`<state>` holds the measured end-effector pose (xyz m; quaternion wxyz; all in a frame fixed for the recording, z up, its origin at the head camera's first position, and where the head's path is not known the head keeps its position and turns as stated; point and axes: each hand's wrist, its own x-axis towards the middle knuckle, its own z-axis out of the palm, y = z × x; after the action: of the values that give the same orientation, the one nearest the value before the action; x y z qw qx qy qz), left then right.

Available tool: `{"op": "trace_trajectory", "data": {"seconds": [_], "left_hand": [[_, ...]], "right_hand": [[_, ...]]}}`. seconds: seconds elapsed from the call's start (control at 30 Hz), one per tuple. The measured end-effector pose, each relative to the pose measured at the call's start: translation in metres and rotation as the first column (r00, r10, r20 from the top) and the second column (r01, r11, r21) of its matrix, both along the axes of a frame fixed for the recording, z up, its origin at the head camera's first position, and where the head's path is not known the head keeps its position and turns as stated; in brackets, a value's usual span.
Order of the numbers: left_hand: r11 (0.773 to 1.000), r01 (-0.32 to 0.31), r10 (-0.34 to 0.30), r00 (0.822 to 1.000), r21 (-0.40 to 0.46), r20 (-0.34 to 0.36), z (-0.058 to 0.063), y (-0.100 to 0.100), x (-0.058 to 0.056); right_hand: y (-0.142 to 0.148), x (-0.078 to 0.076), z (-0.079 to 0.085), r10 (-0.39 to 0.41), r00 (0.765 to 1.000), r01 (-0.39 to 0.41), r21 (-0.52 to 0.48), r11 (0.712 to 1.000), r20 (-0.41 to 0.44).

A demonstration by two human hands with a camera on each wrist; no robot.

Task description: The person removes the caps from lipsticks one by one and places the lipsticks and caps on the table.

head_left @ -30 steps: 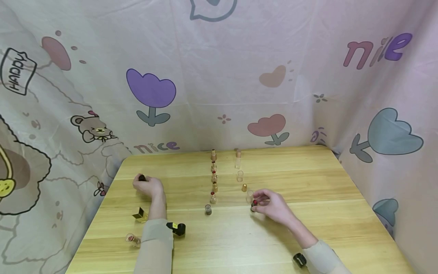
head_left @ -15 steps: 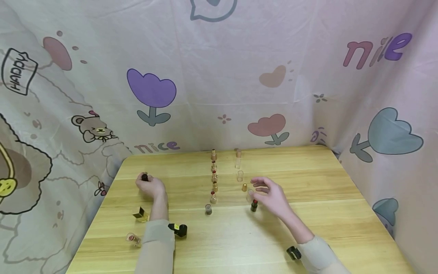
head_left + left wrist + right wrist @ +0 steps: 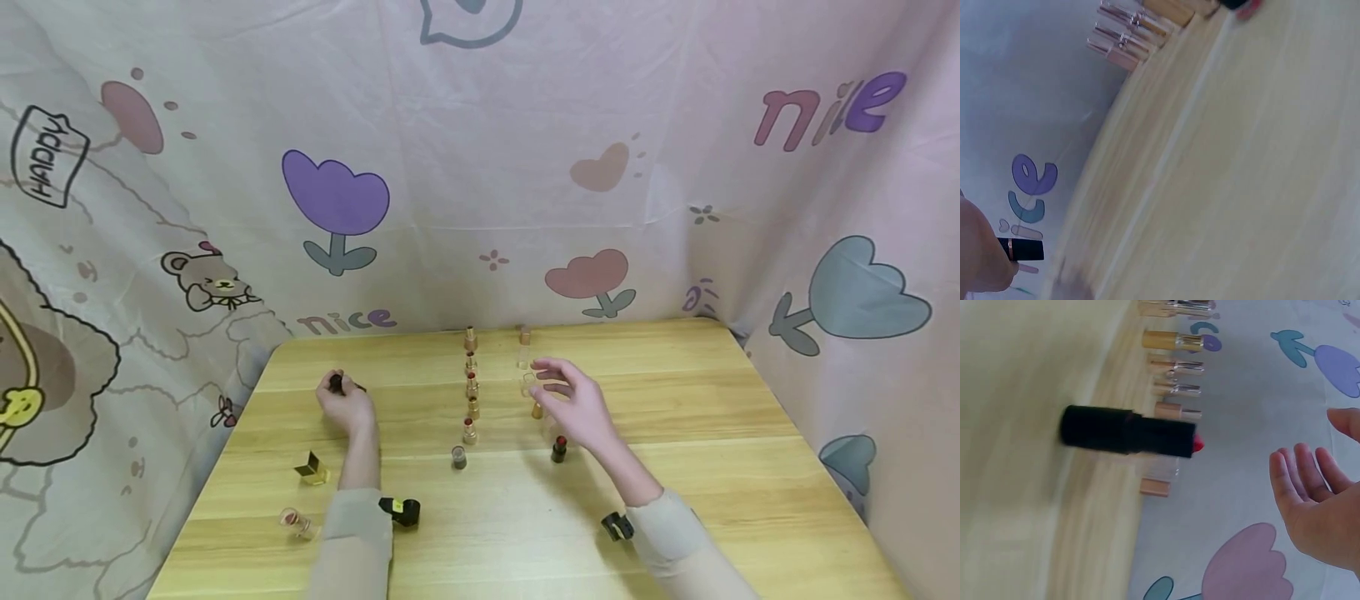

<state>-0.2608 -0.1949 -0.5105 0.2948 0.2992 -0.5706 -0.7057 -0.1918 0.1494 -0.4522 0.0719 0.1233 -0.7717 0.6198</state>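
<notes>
My left hand (image 3: 347, 406) is raised over the table's left side and grips a small black lipstick tube (image 3: 336, 382). In the left wrist view the tube (image 3: 1025, 249) is a dark cylinder with a gold band; whether it is a cap or a whole lipstick I cannot tell. My right hand (image 3: 576, 402) hovers with fingers apart and nothing held, near a clear cap (image 3: 528, 383) and a small gold cap (image 3: 537, 411). Below its wrist stands an uncapped black lipstick (image 3: 559, 450), red tip up; the right wrist view shows this lipstick (image 3: 1127, 431) close.
Several uncapped lipsticks (image 3: 471, 385) stand in a column mid-table, with a grey-topped small piece (image 3: 459, 457) at its near end. A pinkish clear cap (image 3: 523, 350) is at the back. A gold lipstick case (image 3: 312, 469) and a clear-capped lipstick (image 3: 297, 523) are at left.
My right hand let go of the black lipstick, leaving it upright, and moved away toward the back and left. My left hand drifted slightly right, still holding the black tube.
</notes>
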Motion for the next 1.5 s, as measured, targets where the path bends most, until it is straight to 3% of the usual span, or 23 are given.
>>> {"op": "trace_trajectory", "data": {"seconds": [0.3, 0.53, 0.77, 1.07, 1.5], "left_hand": [[0.999, 0.033, -0.031, 0.997, 0.02, -0.074, 0.014, 0.02, 0.009], [0.994, 0.105, -0.1, 0.988, 0.037, -0.115, 0.028, 0.031, 0.02], [0.985, 0.156, -0.139, 0.968, 0.069, -0.209, 0.04, 0.042, 0.024], [0.975, 0.196, -0.154, 0.935, 0.103, -0.32, 0.05, 0.058, 0.029], [0.955, 0.268, -0.212, 0.915, 0.126, -0.343, 0.066, 0.068, 0.036]], "right_hand": [[-0.017, -0.013, 0.012, -0.001, 1.0, 0.0, -0.02, 1.0, -0.03], [-0.026, -0.021, 0.017, 0.028, 0.998, -0.029, -0.017, 0.999, -0.054], [-0.04, -0.026, 0.024, 0.069, 0.997, -0.07, -0.035, 0.997, -0.025], [-0.059, -0.038, 0.024, 0.095, 0.993, -0.097, -0.017, 0.995, -0.067], [-0.086, -0.051, 0.032, 0.146, 0.986, -0.143, 0.051, 0.988, -0.079]]}}
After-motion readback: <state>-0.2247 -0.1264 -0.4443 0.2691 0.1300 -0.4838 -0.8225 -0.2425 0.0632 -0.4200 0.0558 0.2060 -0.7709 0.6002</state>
